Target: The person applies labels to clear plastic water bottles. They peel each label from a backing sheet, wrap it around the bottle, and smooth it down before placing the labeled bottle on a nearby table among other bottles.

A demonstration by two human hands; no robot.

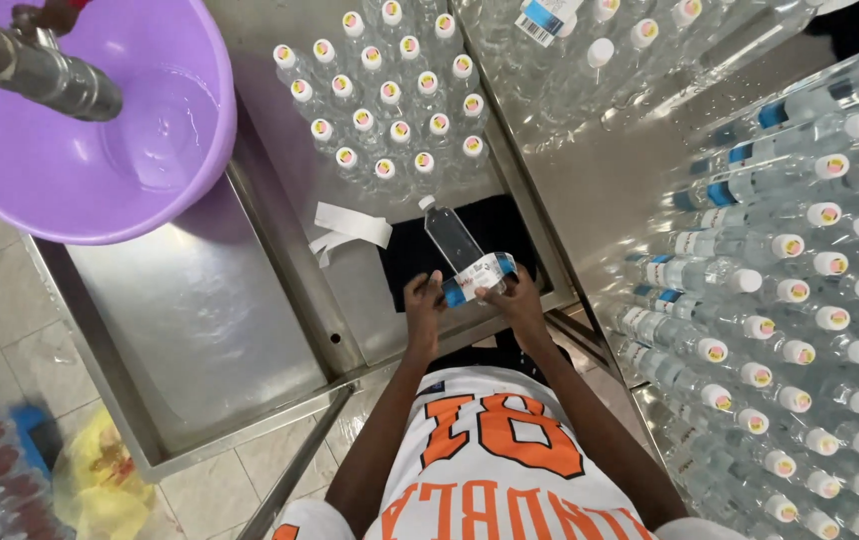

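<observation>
Both hands, left hand (422,300) and right hand (523,295), held a clear bottle (455,245) tight near the table's (210,330) front edge, pressing its label (478,277) flat.

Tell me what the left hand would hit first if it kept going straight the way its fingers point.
The left hand already touches the clear bottle; beyond that, probably the loose white label strips, though depth is unclear.
</observation>
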